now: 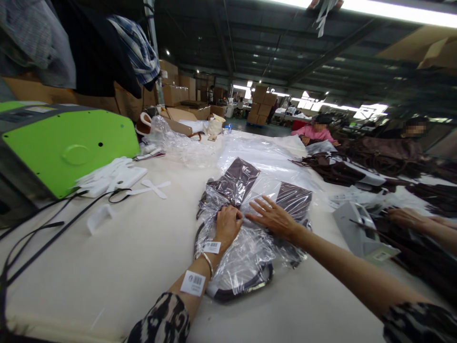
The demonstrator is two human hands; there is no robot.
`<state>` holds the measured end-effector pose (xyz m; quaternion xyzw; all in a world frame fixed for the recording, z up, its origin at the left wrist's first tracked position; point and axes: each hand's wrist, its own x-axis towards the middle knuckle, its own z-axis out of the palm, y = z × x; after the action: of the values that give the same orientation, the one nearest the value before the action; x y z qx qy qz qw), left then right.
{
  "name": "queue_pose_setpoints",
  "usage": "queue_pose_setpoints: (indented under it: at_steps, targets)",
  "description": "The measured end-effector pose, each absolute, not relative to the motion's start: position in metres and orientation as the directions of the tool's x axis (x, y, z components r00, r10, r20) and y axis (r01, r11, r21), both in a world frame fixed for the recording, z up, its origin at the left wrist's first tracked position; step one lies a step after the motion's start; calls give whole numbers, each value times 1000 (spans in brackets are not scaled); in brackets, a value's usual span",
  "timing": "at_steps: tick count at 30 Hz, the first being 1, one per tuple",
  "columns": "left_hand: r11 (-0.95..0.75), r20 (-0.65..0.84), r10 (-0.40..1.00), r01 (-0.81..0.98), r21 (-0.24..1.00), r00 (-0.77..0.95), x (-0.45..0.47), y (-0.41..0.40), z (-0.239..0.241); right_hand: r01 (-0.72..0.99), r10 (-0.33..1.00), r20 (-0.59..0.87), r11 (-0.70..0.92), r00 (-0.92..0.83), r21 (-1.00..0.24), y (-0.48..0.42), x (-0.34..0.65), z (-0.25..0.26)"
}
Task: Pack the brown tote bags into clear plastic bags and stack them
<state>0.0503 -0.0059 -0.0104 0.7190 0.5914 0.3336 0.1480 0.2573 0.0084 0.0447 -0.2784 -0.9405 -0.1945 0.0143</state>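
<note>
A dark brown article [243, 172] lies on the white table inside a clear plastic bag [246, 252]. A dark strap or handle [246, 288] curves out at its near end. My left hand [228, 224] rests on the middle of the package, fingers bent and pressed together on the film. Beside it, my right hand [273, 217] lies palm down on the plastic with its fingers spread. Two white barcode labels [193, 283] are stuck along my left forearm, above and below a bracelet [207, 264].
A green machine [74, 147] stands at the left, with white cut pieces [112, 177] and dark cords [53, 250] near it. Clear plastic sheets [257, 150] lie beyond the package. At the right are a grey dispenser [357, 233], brown goods [339, 169] and another person's hand [407, 218].
</note>
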Motion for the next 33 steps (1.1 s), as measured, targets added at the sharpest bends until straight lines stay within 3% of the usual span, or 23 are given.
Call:
queue_pose_setpoints:
  at_steps: [12,20,23,27,30,33]
  targets:
    - [-232,281,957,769,596,71,53,-5,-9,264,279,13,891,-960,368,59,302,59]
    - [-231,298,953,763,604,52,60,0,-10,228,224,74,810,-972,540,80,306,46]
    - [-235,302,952,766,599,56,61,0,-13,347,340,128,730,-932,588,86,326,55]
    - [-253,308,949,752,608,70,60,0,-17,677,589,385,424,-710,602,87,372,92]
    - [-247,309,949,745,619,58,60,0,-18,867,681,568,216,-463,448,75,369,102]
    - [-250,307,950,738,627,61,59,0,-16,960,769,577,201,-277,193,52,314,72]
